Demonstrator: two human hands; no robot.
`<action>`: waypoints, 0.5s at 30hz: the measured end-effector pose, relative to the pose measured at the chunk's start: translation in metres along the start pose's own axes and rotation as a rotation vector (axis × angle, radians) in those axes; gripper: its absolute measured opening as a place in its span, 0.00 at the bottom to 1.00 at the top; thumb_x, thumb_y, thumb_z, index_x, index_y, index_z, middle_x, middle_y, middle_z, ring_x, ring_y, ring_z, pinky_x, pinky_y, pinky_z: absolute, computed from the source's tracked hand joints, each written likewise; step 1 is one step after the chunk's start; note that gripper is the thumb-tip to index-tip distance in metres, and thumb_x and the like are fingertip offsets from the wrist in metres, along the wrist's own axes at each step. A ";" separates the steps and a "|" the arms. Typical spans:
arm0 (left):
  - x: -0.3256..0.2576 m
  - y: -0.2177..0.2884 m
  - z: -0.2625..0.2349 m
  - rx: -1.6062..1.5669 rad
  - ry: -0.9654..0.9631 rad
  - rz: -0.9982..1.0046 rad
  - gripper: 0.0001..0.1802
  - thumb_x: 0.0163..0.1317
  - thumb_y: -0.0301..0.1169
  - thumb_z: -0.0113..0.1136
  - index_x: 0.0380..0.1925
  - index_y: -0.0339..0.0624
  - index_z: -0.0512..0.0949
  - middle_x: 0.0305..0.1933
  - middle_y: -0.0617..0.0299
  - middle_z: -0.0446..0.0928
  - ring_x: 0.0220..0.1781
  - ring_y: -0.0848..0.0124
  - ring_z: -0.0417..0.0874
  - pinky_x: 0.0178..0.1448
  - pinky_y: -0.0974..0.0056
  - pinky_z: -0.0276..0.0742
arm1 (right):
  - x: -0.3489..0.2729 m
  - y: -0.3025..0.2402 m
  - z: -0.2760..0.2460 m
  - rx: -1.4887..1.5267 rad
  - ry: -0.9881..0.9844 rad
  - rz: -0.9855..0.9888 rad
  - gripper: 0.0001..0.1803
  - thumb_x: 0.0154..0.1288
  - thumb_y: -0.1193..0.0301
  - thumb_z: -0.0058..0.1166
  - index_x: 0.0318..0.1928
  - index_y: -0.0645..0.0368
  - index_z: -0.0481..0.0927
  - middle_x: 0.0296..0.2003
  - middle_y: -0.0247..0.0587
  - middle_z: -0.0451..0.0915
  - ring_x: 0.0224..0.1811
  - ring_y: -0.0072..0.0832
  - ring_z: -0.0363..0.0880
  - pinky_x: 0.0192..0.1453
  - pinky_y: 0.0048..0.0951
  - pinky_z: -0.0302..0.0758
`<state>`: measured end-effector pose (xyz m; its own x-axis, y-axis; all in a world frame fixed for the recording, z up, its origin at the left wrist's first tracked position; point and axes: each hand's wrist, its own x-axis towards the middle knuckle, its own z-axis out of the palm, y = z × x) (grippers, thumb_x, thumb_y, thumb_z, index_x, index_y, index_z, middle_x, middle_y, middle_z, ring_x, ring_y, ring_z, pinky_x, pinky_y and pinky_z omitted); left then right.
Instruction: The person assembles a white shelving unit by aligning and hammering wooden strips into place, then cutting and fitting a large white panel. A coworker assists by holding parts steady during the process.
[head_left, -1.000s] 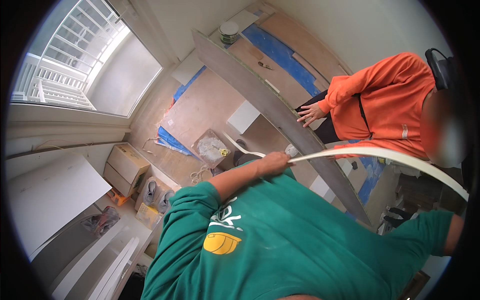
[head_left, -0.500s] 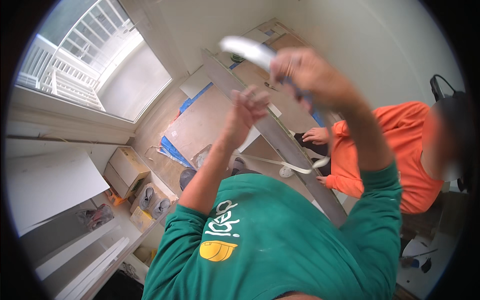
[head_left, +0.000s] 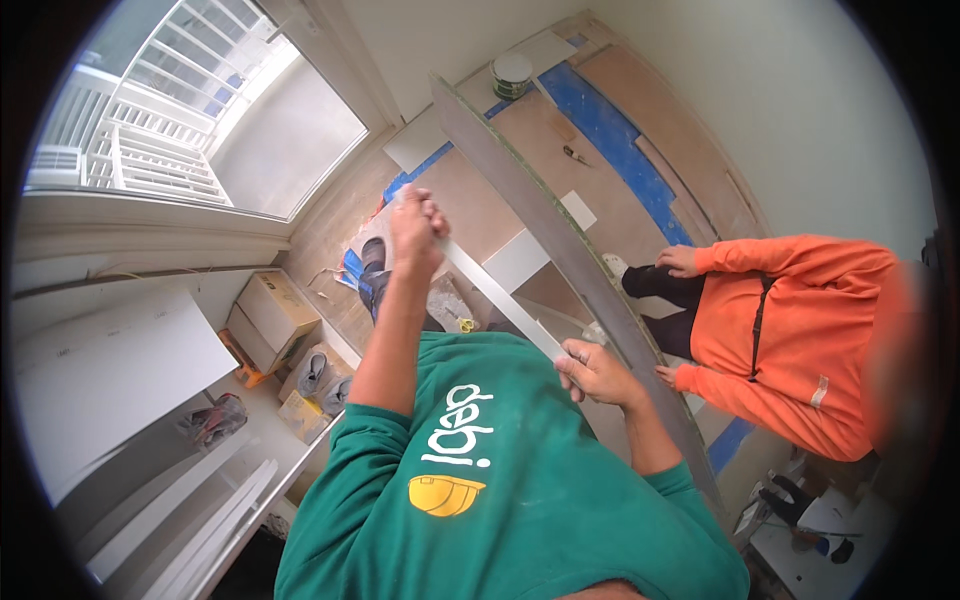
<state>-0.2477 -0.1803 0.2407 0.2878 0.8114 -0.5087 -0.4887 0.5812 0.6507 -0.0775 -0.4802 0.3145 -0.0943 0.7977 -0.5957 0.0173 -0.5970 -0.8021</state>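
Note:
A thin, flat white strip (head_left: 497, 297) runs taut in front of my chest between both hands. My left hand (head_left: 418, 230), farther from my body, is closed round its far end. My right hand (head_left: 597, 375) pinches the strip at the near end, fingers curled. Just beyond my right hand stands a long grey board (head_left: 560, 215) on its narrow edge, slanting from far left to near right. A person in an orange sweatshirt (head_left: 790, 330) is on its other side, with one hand (head_left: 665, 375) at the board.
Beige sheets (head_left: 530, 140) and blue plastic (head_left: 620, 120) cover the floor. A white-lidded bucket (head_left: 512, 75) stands at the back. At left are a cardboard box (head_left: 268, 310), grey shoes (head_left: 318, 372) and a white panel (head_left: 115, 370). A glazed door (head_left: 290, 130) shows a white railing outside.
My right hand, raised with the loose, curling strip, has come down towards my chest. My open left hand has moved left and closed on the strip, now stretched straight.

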 end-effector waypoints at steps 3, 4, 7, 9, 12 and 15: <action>0.006 -0.055 0.037 0.174 -0.127 -0.150 0.19 0.80 0.47 0.41 0.45 0.41 0.69 0.25 0.67 0.68 0.22 0.74 0.71 0.26 0.68 0.70 | 0.034 -0.002 0.016 0.053 0.084 -0.092 0.20 0.71 0.66 0.57 0.56 0.66 0.71 0.40 0.42 0.80 0.35 0.22 0.82 0.40 0.28 0.79; 0.008 -0.072 0.047 0.157 -0.154 -0.203 0.20 0.79 0.47 0.41 0.48 0.39 0.70 0.27 0.65 0.70 0.25 0.72 0.74 0.29 0.67 0.73 | 0.056 -0.012 0.022 0.150 0.206 -0.079 0.20 0.71 0.67 0.58 0.56 0.66 0.72 0.39 0.43 0.81 0.36 0.24 0.82 0.42 0.30 0.79; 0.023 -0.086 0.063 0.160 -0.190 -0.298 0.23 0.79 0.44 0.43 0.57 0.34 0.68 0.33 0.60 0.75 0.33 0.66 0.81 0.36 0.62 0.81 | 0.124 -0.033 0.028 0.251 0.551 -0.083 0.22 0.69 0.68 0.60 0.58 0.67 0.73 0.39 0.49 0.83 0.39 0.29 0.84 0.45 0.34 0.79; 0.063 -0.073 0.051 0.215 -0.234 -0.358 0.23 0.78 0.41 0.46 0.61 0.32 0.66 0.37 0.57 0.76 0.38 0.62 0.83 0.40 0.60 0.83 | 0.170 -0.046 0.029 0.060 0.790 -0.149 0.22 0.68 0.68 0.60 0.58 0.66 0.74 0.39 0.55 0.84 0.39 0.34 0.85 0.45 0.35 0.80; 0.141 -0.040 0.018 0.331 -0.292 -0.433 0.21 0.76 0.36 0.50 0.60 0.30 0.68 0.42 0.52 0.80 0.43 0.59 0.85 0.44 0.60 0.85 | 0.212 -0.065 0.024 -0.226 0.844 -0.130 0.23 0.67 0.69 0.60 0.59 0.64 0.75 0.41 0.62 0.84 0.41 0.42 0.87 0.46 0.37 0.80; 0.209 -0.012 -0.017 0.497 -0.327 -0.452 0.21 0.75 0.37 0.54 0.58 0.30 0.71 0.45 0.50 0.82 0.45 0.59 0.86 0.47 0.60 0.85 | 0.243 -0.080 0.026 -0.165 0.858 -0.007 0.21 0.66 0.69 0.62 0.57 0.63 0.79 0.42 0.58 0.85 0.44 0.47 0.86 0.46 0.37 0.80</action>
<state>-0.1959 -0.0186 0.1169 0.6405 0.4189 -0.6436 0.1430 0.7584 0.6359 -0.1279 -0.2411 0.2354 0.6860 0.6301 -0.3639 0.1698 -0.6249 -0.7620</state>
